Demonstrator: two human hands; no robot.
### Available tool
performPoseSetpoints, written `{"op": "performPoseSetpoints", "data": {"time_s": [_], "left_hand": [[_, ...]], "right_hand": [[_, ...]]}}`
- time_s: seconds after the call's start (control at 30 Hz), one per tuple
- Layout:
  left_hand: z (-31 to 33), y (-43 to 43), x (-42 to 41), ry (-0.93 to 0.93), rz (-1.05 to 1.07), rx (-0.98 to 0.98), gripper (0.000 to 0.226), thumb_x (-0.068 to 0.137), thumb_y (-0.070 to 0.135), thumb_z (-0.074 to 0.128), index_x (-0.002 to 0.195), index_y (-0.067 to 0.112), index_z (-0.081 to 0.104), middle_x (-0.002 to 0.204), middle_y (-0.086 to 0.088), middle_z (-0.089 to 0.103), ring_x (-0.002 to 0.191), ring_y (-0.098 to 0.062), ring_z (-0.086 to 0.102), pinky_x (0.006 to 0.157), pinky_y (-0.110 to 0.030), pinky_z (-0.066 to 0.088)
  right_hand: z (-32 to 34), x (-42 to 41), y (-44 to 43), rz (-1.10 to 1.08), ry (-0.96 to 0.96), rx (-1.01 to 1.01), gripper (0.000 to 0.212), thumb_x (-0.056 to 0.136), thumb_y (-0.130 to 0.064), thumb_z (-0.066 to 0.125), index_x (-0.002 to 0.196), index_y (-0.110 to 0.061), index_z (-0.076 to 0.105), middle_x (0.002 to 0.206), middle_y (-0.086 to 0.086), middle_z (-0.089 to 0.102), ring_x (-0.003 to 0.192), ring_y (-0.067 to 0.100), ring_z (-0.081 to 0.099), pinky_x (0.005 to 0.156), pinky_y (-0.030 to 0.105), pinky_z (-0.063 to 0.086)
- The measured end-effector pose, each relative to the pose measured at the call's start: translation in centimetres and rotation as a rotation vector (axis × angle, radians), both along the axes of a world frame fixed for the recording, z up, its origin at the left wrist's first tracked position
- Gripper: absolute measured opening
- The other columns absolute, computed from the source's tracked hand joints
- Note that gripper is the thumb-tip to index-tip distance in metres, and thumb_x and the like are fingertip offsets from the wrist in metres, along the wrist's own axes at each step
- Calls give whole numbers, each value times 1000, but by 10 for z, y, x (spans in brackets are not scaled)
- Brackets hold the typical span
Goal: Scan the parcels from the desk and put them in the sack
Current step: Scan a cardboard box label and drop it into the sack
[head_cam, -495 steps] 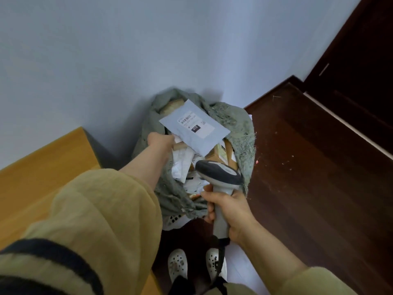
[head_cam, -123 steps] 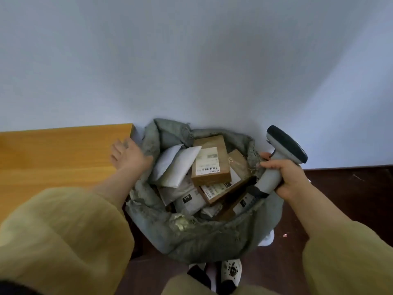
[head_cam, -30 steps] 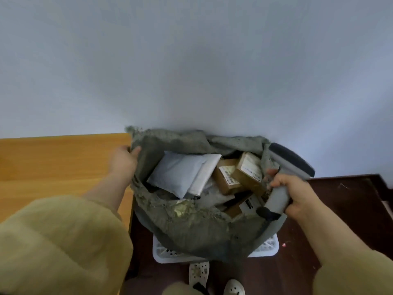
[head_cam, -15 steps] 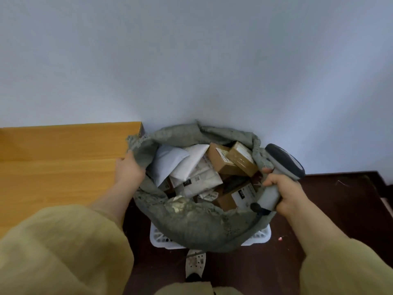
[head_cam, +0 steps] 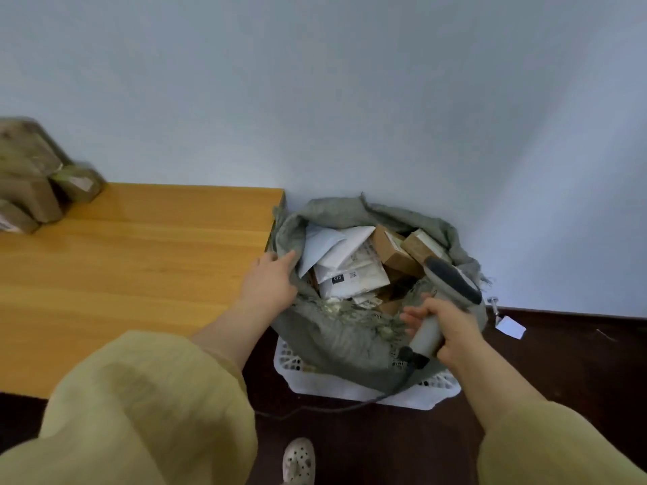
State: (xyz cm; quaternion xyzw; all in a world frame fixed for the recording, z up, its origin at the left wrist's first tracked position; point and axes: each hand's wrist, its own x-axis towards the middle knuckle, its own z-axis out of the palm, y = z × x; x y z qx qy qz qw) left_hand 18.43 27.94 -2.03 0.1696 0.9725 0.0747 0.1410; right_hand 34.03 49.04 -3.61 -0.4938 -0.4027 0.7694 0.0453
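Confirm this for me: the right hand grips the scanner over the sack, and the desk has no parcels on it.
One part is wrong. The right hand does grip the scanner over the sack, but the desk has parcels on it: brown parcels sit at its far left end, as the head view shows.

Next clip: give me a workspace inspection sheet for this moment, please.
Surface: wooden desk, glossy, ending beside the sack.
Job's things: brown parcels stacked at the desk's far left, blurred; grey sack stuffed with white mailers and brown boxes, a white basket under it.
Clutter: white tag on the floor by the wall.
Hands: left hand touches the sack's rim, fingers straight; right hand grips the scanner at the sack's mouth.
Cables: scanner cable trails across the floor before the basket.
Surroundings: pale wall, dark floor, a spotted shoe.
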Motion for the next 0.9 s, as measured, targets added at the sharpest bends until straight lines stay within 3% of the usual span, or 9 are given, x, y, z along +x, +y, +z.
{"op": "performPoseSetpoints", "data": {"time_s": [0.27,0.47,0.63,0.9], "left_hand": [[31,-87,13,27,64,-17,67,92,25,54,151,30,21,154,-8,24,139,-32,23,110,-42,30],[61,-227,7,99,207,13,68,93,27,53,152,30,18,156,-7,23,141,-28,21,112,-40,27],[83,-372,1,112,395,56,68,94,31,53,152,32,17,155,-7,24,140,-30,22,109,-42,32],[98,-530,-22,129,541,89,71,92,32,54,152,31,16,154,-8,26,137,-32,25,107,-40,31]], "right_hand": [[25,-14,-132,232,65,-143,7,86,2,55,89,-3,59,55,10,63,43,16,55,51,27,47],[61,-65,-276,468,160,-302,11,86,1,53,77,-6,53,56,7,55,45,15,48,49,27,44],[87,-106,-415,583,198,-453,9,83,1,54,83,-7,52,57,6,53,42,15,47,53,27,44],[113,-168,-558,711,255,-459,11,82,1,55,76,-7,51,57,5,54,39,11,47,52,25,44]]}}
